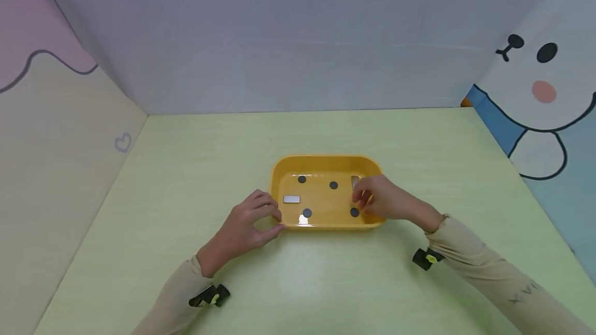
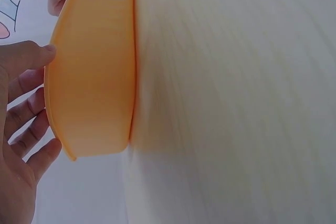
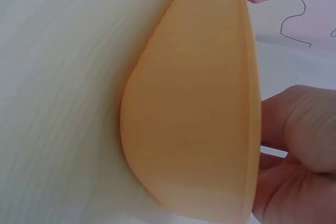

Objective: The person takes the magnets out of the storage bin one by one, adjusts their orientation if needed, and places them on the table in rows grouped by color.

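Note:
A yellow tray (image 1: 326,224) stands on the table. Several dark grey round discs lie on its floor, among them a front-right disc (image 1: 355,212) and a front-left disc (image 1: 307,213). A small white rectangular piece (image 1: 292,199) lies at the left inside. My left hand (image 1: 249,221) holds the tray's front-left corner, thumb and fingertips at the rim. My right hand (image 1: 384,198) reaches over the right rim with fingers bent down inside, close to the front-right disc and a pale piece (image 1: 355,181). The tray wall hides its fingertips in the right wrist view; I cannot tell whether they pinch anything.
The pale green table (image 1: 209,154) surrounds the tray. A plain wall (image 1: 298,66) closes the back, and printed panels rise at the left and right. A black wrist strap with a yellow-green mark sits on each sleeve.

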`<state>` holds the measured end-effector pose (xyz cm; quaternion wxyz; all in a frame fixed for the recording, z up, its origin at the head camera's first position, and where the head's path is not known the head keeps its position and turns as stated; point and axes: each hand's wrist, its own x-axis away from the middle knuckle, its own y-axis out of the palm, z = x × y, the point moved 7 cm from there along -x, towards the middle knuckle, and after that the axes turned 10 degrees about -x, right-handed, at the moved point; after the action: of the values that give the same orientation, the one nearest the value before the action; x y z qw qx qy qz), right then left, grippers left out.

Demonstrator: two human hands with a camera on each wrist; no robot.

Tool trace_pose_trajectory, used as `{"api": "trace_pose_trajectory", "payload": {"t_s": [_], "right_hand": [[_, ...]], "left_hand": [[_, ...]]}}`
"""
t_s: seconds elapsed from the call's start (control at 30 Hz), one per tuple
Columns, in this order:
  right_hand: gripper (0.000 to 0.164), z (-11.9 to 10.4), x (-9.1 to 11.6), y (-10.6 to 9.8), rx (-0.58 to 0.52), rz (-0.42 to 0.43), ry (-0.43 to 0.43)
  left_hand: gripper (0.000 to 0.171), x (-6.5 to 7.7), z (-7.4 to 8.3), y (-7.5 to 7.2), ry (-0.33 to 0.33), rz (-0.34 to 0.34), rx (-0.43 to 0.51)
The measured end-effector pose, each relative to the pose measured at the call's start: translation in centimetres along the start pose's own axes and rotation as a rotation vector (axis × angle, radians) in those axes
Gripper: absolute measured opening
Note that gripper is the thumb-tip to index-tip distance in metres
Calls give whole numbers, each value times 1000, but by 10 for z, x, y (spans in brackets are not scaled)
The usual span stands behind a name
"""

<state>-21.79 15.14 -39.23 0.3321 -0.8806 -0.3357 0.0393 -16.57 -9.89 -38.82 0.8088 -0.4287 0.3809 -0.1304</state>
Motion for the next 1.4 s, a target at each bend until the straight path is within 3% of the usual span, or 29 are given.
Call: {"api": "trace_pose_trajectory", "payload": {"t_s": [0.37, 0.8, 1.17, 1.4], "right_hand": [[28, 1, -12, 11, 95, -14, 2], [21, 5, -18, 23, 204, -46, -36], [21, 4, -22, 26, 214, -87, -11], [21, 6, -20, 27, 213, -88, 15]], "left_hand": [[14, 1, -3, 2, -3, -7, 24], [14, 1, -2, 3, -5, -1, 29], [15, 2, -4, 3, -42, -22, 27], [15, 1, -3, 4, -28, 2, 45]]}}
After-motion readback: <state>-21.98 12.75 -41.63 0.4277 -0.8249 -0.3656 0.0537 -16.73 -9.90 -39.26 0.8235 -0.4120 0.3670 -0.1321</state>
